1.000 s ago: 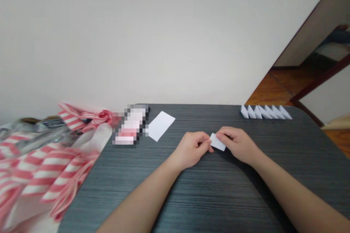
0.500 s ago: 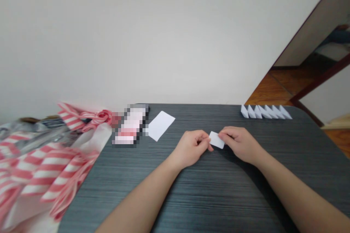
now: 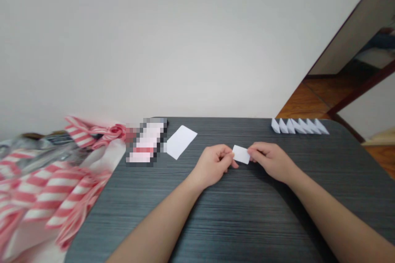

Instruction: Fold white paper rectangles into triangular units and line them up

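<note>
Shifted left, white paper rectangle point(image 3: 241, 154), pinched between left hand point(image 3: 212, 165) and right hand point(image 3: 270, 161), over grained charcoal tabletop point(image 3: 247, 222)

A pixelated pink-and-white oblong object point(image 3: 147, 141) is too blurred to identify. Pink-and-white striped wrapping point(image 3: 52, 189) runs off the left edge, its folds smeared. The left hand point(image 3: 212, 166) and right hand point(image 3: 271, 162) hide the short ends of a small white paper rectangle point(image 3: 241, 154).
</note>
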Demonstrator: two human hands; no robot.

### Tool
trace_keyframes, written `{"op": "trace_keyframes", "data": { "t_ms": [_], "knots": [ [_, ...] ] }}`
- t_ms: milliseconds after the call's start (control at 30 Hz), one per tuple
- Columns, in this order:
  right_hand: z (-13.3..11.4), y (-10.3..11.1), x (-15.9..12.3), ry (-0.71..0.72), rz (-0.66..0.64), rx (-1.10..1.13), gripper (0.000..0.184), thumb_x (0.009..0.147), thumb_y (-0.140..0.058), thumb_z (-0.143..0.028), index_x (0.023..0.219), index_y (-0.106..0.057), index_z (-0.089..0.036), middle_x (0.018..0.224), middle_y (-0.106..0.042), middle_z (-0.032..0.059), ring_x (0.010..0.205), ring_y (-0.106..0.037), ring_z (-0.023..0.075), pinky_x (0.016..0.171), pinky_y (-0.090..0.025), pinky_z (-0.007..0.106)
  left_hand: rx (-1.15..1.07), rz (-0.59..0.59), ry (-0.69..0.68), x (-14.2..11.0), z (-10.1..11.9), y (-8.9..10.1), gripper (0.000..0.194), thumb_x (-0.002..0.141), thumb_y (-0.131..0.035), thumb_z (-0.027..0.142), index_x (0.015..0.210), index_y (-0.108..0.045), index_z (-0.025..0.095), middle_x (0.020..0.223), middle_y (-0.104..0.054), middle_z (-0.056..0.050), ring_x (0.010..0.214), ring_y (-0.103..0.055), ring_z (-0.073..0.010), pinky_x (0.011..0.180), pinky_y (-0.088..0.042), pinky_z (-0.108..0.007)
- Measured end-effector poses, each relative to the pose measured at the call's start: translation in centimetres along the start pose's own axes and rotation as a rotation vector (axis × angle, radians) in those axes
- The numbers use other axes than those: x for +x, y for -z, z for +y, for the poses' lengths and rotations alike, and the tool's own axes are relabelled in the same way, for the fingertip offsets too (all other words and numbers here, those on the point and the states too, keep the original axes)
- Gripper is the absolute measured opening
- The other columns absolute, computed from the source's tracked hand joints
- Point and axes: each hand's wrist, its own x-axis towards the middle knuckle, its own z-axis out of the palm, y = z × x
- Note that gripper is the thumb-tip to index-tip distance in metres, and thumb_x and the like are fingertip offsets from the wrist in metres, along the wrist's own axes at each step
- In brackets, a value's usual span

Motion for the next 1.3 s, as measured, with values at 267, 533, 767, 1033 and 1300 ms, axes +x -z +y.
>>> {"op": "trace_keyframes", "data": {
  "t_ms": [267,533,767,1033,1300],
  "knots": [
    [-0.2,0.3,-0.1,0.062,-0.029,-0.023,0.027,0.095,-0.051,-0.026,0.071,-0.061,-0.019,0.068,-0.060,-0.0005,0.065,-0.055,0.0140,0.063,-0.039,0.025,0.008,-0.011,-0.041,0.0,-0.3,0.1,0.027,0.092,-0.050,0.033,0.074,-0.061,0.016,0.068,-0.069,-0.002,0.051,-0.052,-0.0102,0.051,-0.039,-0.021],
    [-1.2,-0.7,-0.3,0.160,-0.089,-0.039,0.024,0.095,-0.051,-0.023,0.077,-0.065,-0.019,0.073,-0.065,0.0015,0.069,-0.060,0.0151,0.066,-0.043,0.026,0.236,-0.038,-0.141,0.0,0.8,0.1,0.026,0.091,-0.052,0.030,0.076,-0.068,0.016,0.062,-0.061,0.001,0.058,-0.051,-0.0111,0.056,-0.036,-0.021],
    [-1.3,-1.1,-0.2,0.165,-0.055,-0.032,0.021,0.095,-0.051,-0.021,0.078,-0.064,-0.019,0.076,-0.065,0.0025,0.071,-0.061,0.0156,0.067,-0.044,0.026,0.258,-0.035,-0.161,0.0,0.5,0.1,0.027,0.091,-0.051,0.029,0.076,-0.068,0.016,0.063,-0.060,0.001,0.058,-0.050,-0.0109,0.056,-0.036,-0.021],
    [-1.2,-0.8,-0.1,0.130,-0.030,-0.037,0.023,0.094,-0.051,-0.021,0.074,-0.061,-0.019,0.072,-0.063,0.0007,0.069,-0.058,0.0150,0.067,-0.042,0.026,0.256,0.016,-0.097,-0.1,0.8,0.1,0.032,0.092,-0.049,0.029,0.065,-0.060,0.016,0.054,-0.057,0.002,0.055,-0.051,-0.0112,0.055,-0.035,-0.022],
    [-0.8,-0.5,-0.1,0.069,-0.016,-0.023,0.023,0.094,-0.051,-0.025,0.073,-0.059,-0.019,0.071,-0.062,0.0008,0.068,-0.057,0.0158,0.064,-0.042,0.027,0.149,0.016,-0.034,-0.1,0.8,0.2,0.033,0.093,-0.049,0.035,0.070,-0.064,0.016,0.051,-0.056,0.003,0.050,-0.052,-0.0115,0.053,-0.038,-0.022]
  ]
}}
